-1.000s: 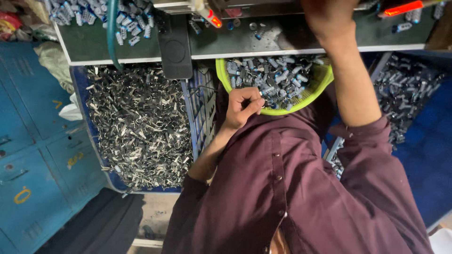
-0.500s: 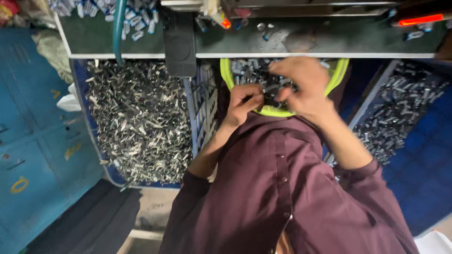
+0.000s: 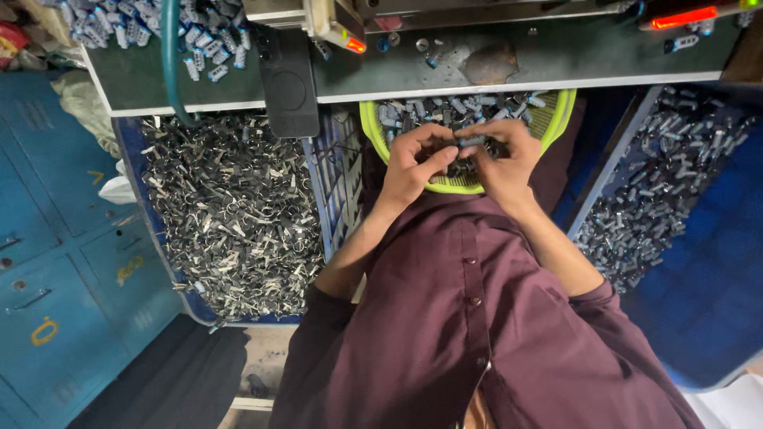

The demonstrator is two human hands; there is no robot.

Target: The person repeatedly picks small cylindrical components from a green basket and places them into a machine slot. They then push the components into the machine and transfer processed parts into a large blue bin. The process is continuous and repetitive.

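Observation:
A yellow-green basket (image 3: 370, 127) full of small grey metal parts sits on my lap under the edge of a grey workbench (image 3: 556, 59). Both hands are over it. My left hand (image 3: 413, 163) is curled, its fingertips pinching small parts. My right hand (image 3: 505, 155) meets it from the right, fingers closed around small metal parts too. The two hands touch at the fingertips above the basket's middle. My maroon shirt fills the lower view.
A blue crate (image 3: 230, 214) heaped with grey metal clips stands at the left. Another blue bin (image 3: 660, 191) of metal parts is at the right. Blue-grey parts (image 3: 143, 28) lie on the bench's left end. A green hose (image 3: 168, 63) and black box (image 3: 288, 83) hang there. Blue cabinet (image 3: 48, 262) far left.
My right hand came down from the bench top to the basket and joined the left hand. The left hand shifted slightly forward over the parts.

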